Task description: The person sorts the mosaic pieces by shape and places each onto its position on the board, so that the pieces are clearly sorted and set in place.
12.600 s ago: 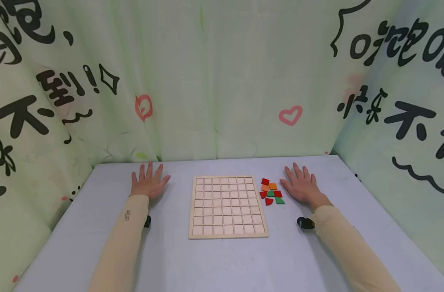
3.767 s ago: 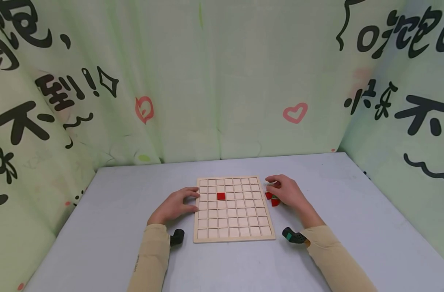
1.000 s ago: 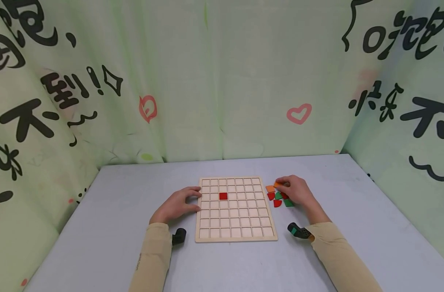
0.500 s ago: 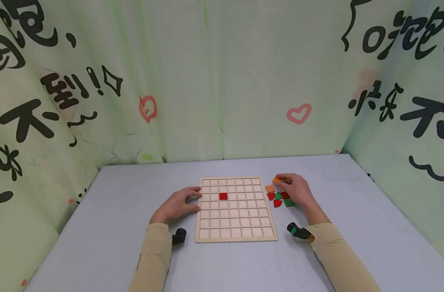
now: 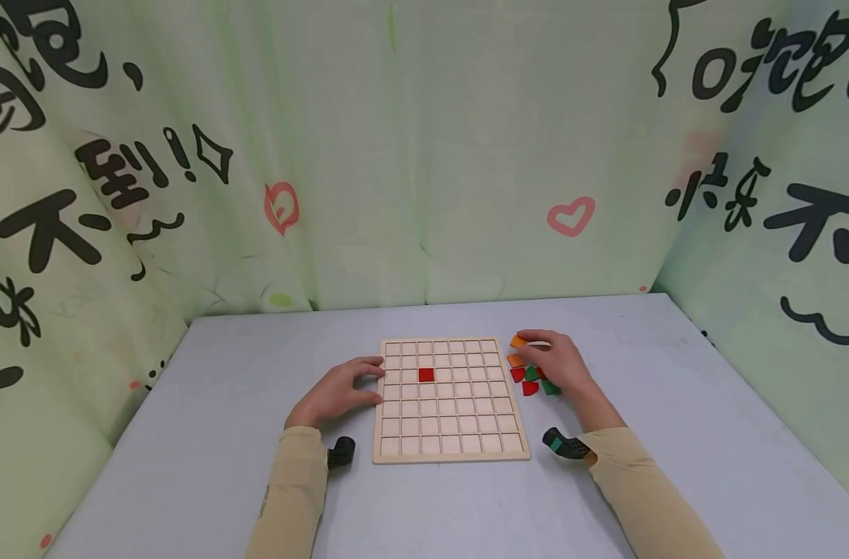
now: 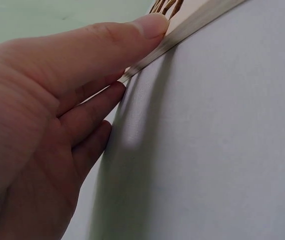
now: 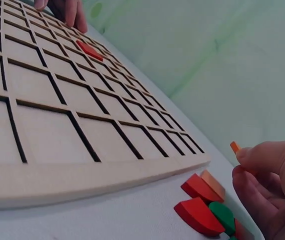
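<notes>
In the head view, my right hand (image 5: 556,360) pinches an orange tile (image 5: 518,341) between thumb and fingers, just right of the board's far right corner. The right wrist view shows only a small end of that orange tile (image 7: 235,146) past the thumb. My left hand (image 5: 337,394) rests its thumb and fingertips against the left edge of a wooden grid board (image 5: 452,458), its fingers loosely extended. One red square tile (image 5: 427,375) lies in a cell in the board's upper left part.
Beside the board's right edge lie loose tiles: an orange one (image 5: 515,360), red ones (image 5: 530,388) and green ones (image 5: 550,387), partly hidden by the right hand. The white table (image 5: 424,512) meets a pale green curtain (image 5: 466,155) behind and at both sides.
Over the last second my right hand has moved slightly left toward the board with the orange tile pinched. The left hand stays at the board's edge. Earlier, the board held no red tile.
</notes>
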`<state>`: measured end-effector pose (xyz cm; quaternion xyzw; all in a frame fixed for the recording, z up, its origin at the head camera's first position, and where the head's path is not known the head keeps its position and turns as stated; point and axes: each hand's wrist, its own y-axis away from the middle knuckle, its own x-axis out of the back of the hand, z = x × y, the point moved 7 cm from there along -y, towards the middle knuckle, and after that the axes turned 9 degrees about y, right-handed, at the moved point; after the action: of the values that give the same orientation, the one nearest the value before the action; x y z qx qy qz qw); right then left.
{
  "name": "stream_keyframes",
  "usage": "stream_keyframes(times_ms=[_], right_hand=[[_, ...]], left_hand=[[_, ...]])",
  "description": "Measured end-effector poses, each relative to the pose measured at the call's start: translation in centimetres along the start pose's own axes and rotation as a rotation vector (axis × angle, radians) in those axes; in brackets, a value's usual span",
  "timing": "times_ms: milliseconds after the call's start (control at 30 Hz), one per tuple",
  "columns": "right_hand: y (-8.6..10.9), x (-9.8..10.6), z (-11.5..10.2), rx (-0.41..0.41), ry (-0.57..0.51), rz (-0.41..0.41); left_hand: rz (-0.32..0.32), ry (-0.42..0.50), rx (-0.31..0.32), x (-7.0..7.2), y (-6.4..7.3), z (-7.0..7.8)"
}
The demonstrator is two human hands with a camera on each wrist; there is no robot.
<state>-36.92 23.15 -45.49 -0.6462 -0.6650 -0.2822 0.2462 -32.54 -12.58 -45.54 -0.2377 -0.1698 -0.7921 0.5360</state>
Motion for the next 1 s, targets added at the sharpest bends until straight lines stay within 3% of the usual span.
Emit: stream_keyframes(times_ms=[500,800,1000], right_hand=[[0.4,-3.4,-3.3,0.045,-0.068,-0.074],[0.7,-5.0,-5.2,0.147,-0.044,-0.112],[0.8,-5.8,-6.3,0.25,0.06,-0.109]], left_hand=[[0.017,0.014,0.008,0.1,0.1,-0.1],[0.036,0.009,-0.001,0.0,0.2,0.0],[0.033,0.0,-0.005,0.0,0.1,-0.1]])
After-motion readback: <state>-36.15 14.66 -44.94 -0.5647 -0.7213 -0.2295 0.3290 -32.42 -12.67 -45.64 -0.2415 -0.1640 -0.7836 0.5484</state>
